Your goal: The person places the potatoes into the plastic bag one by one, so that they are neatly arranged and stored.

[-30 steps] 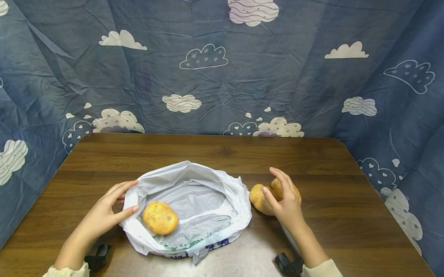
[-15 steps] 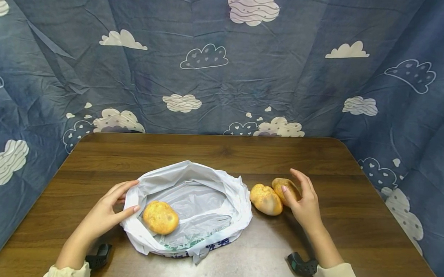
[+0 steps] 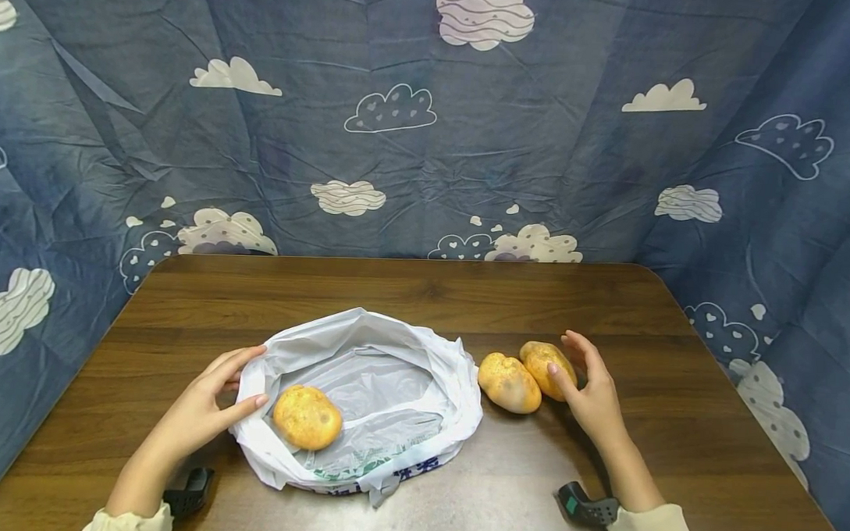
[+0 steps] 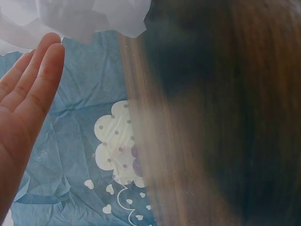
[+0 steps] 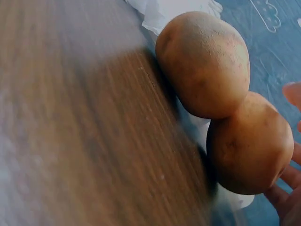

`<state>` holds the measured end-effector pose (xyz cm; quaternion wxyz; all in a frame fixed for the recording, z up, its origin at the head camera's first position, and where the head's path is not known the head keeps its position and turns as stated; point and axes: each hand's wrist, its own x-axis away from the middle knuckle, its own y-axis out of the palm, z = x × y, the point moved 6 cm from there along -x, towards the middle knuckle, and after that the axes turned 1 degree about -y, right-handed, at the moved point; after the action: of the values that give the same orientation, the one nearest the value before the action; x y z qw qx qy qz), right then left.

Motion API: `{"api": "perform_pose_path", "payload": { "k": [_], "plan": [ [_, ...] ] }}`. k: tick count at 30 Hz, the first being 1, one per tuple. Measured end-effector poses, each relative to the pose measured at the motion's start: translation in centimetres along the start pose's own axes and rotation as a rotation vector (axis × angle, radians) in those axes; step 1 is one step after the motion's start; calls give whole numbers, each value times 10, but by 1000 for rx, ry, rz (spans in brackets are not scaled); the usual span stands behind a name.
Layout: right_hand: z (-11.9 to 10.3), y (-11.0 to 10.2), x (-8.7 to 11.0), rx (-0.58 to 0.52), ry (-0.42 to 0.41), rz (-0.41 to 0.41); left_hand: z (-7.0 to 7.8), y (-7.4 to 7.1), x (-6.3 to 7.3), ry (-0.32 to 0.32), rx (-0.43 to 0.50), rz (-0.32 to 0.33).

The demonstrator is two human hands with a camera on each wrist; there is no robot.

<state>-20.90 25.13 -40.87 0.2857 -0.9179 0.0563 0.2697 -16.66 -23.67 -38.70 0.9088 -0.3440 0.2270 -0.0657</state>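
Our straight-fingered left hand (image 3: 201,406) touches a white plastic bag (image 3: 463,396); at its three o'clock, our spread right hand (image 3: 595,395) flanks an oval yellow potato (image 3: 544,369).

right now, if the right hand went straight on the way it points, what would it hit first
Most likely the rightmost potato, which lies right in front of the right hand. The views do not settle whether the two are touching, so any gap left is unclear.
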Motion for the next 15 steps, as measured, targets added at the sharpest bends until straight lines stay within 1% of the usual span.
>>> {"api": "perform_pose_path", "payload": {
  "k": [4, 7, 10, 13, 15],
  "plan": [
    [-15, 1, 0, -41, 68, -57, 0, 0, 0, -2, 0, 0],
    [-16, 2, 1, -41, 94, -89, 0, 0, 0, -2, -5, -1],
    [-13, 4, 2, -27, 108, -109, 1, 0, 0, 1, -7, -1],
    [-6, 5, 3, -16, 104, -114, 2, 0, 0, 4, -6, 0],
    [4, 7, 5, -11, 104, -112, 2, 0, 0, 5, -7, 0]
  ]
}}
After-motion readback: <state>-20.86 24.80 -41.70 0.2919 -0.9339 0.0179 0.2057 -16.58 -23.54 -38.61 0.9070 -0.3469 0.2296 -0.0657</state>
